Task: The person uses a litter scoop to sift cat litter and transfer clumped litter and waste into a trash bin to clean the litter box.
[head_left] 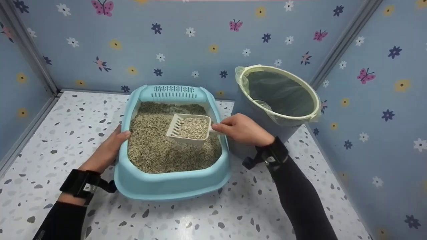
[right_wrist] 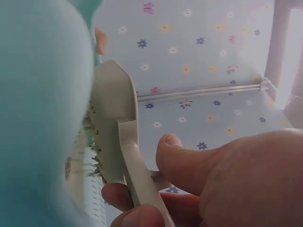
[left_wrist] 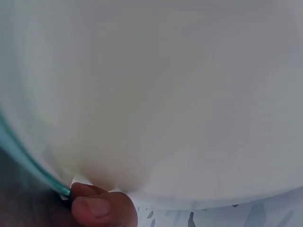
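Note:
A blue litter box filled with tan pellet litter sits on the floor in the head view. My left hand grips its left side, thumb over the rim, the other fingers mostly hidden. In the left wrist view, fingertips show beside the box's pale wall. My right hand holds a cream slotted litter scoop by its handle above the litter. Pellets fill the scoop. The right wrist view shows the scoop's handle between thumb and fingers, beside the blue rim.
To the right of the box, close behind my right hand, stands a tall bin with a cream rim and a pale green liner. Flower-patterned walls enclose the speckled floor at the back and both sides.

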Action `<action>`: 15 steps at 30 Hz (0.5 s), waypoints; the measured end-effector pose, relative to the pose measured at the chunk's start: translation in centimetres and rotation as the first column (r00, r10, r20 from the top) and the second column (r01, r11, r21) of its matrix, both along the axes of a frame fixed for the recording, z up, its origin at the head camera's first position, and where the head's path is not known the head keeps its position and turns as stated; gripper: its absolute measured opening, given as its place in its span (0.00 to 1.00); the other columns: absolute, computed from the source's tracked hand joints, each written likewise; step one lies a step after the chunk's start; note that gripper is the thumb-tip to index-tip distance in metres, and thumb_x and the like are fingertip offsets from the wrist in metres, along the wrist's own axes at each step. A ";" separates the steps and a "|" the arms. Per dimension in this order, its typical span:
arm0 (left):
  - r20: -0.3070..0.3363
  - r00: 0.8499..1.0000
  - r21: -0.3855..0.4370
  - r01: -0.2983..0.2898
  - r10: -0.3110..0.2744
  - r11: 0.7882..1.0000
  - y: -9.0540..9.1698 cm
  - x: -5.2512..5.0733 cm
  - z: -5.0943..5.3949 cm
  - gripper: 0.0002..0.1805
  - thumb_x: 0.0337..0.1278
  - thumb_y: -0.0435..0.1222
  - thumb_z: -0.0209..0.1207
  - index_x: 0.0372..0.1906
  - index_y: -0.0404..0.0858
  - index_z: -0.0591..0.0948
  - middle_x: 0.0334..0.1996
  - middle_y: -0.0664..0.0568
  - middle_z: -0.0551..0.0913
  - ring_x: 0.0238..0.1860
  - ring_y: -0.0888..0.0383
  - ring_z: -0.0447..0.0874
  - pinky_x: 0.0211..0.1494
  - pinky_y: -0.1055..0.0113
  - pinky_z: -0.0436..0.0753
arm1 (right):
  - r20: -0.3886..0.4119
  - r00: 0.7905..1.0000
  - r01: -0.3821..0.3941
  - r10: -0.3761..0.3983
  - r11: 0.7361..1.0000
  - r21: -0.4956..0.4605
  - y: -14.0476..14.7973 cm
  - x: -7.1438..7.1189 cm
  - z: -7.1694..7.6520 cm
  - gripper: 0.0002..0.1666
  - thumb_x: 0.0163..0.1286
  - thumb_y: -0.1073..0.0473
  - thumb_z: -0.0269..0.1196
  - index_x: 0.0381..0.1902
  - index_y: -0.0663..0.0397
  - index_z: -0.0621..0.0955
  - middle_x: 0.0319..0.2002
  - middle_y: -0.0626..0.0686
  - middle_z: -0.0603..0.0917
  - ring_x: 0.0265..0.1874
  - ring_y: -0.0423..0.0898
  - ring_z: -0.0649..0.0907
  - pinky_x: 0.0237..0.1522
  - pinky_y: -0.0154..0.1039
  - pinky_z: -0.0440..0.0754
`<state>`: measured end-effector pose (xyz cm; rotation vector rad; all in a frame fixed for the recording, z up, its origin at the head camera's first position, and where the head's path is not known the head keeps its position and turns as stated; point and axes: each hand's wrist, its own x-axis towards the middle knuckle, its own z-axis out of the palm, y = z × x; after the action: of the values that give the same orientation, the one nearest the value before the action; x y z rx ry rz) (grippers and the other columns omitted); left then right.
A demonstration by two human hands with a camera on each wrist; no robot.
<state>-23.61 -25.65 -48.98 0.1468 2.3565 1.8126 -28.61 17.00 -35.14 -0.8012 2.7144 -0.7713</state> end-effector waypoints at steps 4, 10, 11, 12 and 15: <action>0.002 1.000 0.007 -0.005 0.005 1.000 -0.1 0.2 0.1 0.48 0.85 0.63 0.42 0.93 0.52 0.34 0.73 0.20 0.63 0.59 0.31 0.81 0.47 0.51 0.88 | 0.022 0.999 -0.032 0.033 0.999 -0.031 -0.9 0.0 -0.1 0.31 0.86 0.32 0.60 0.23 0.40 0.80 0.20 0.41 0.67 0.21 0.41 0.67 0.30 0.41 0.66; -0.002 1.000 -0.010 -0.010 0.010 1.000 -0.1 0.3 0.2 0.48 0.85 0.63 0.42 0.93 0.52 0.35 0.63 0.24 0.70 0.47 0.41 0.86 0.39 0.51 0.89 | 0.028 0.999 -0.015 0.016 1.000 -0.026 0.1 0.1 -0.3 0.28 0.85 0.33 0.61 0.29 0.42 0.86 0.20 0.40 0.66 0.23 0.41 0.67 0.30 0.41 0.66; 0.001 1.000 -0.018 -0.013 0.013 1.000 -0.2 0.3 0.3 0.48 0.85 0.63 0.42 0.93 0.52 0.35 0.61 0.24 0.72 0.45 0.42 0.87 0.37 0.51 0.89 | 0.027 0.999 -0.024 0.025 0.999 -0.027 0.0 0.0 -0.4 0.29 0.85 0.33 0.61 0.27 0.42 0.85 0.20 0.40 0.67 0.22 0.41 0.67 0.30 0.40 0.66; 0.004 1.000 -0.023 -0.014 0.015 1.000 -0.2 0.3 0.3 0.48 0.85 0.63 0.42 0.93 0.51 0.35 0.58 0.25 0.73 0.43 0.43 0.87 0.36 0.51 0.90 | 0.027 0.999 -0.027 0.028 0.999 -0.031 -0.1 -0.1 -0.4 0.30 0.85 0.32 0.61 0.27 0.42 0.84 0.20 0.40 0.67 0.22 0.40 0.68 0.30 0.40 0.66; 0.025 1.000 -0.039 -0.009 0.010 0.999 -0.2 0.3 0.4 0.49 0.85 0.64 0.41 0.93 0.51 0.34 0.56 0.26 0.74 0.42 0.44 0.88 0.36 0.51 0.90 | 0.034 0.999 -0.014 0.015 1.000 -0.019 0.2 0.1 -0.2 0.29 0.86 0.35 0.62 0.27 0.44 0.84 0.20 0.41 0.68 0.23 0.41 0.68 0.30 0.40 0.67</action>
<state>-23.34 -25.83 -48.57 0.1083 2.3776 1.7607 -28.52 17.22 -35.36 -0.8038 2.6723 -0.8004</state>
